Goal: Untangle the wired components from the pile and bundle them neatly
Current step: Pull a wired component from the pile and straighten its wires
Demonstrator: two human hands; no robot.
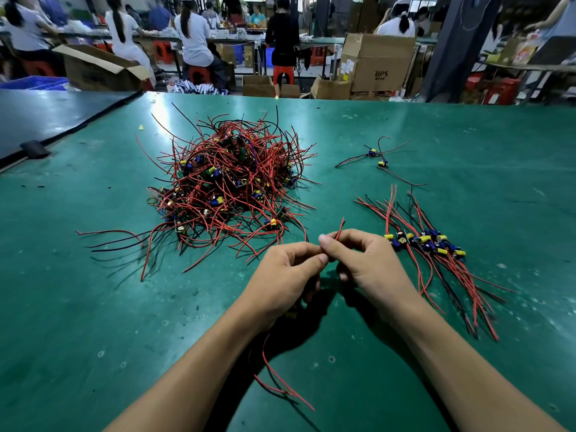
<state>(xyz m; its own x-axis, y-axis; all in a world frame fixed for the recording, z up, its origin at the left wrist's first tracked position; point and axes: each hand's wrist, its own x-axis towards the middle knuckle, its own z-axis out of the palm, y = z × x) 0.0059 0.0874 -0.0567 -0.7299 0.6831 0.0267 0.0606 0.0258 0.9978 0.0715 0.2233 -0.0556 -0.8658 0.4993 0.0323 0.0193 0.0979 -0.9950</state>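
1. Wired components pile: heaped in a dense red-and-black tangle on the green table, left of centre and beyond both hands, with loose leads fanning out on every side. Mostly unsorted, so judged early in the task.
2. Sorted group: laid out to the right, just beside the right hand, with bodies lined up together and wires running roughly parallel both ways. No tie visible around it.
3. Left hand: fingers curled around the held piece, with a yellow part peeking out under the palm. Exact grip hidden.
4. Right hand: thumb and forefinger pinching a red lead, right against the left hand's fingertips.
5. Stray pair: two small components with crossed leads, farther back on the right, well apart from the pile.
6. Held component: red tip poking up between the hands, more red and black leads trailing toward the near edge. Judged to be the straightening step on one freed piece. Next move calls for sliding the pinch along the lead without kinking it, then laying the body level with the sorted group.
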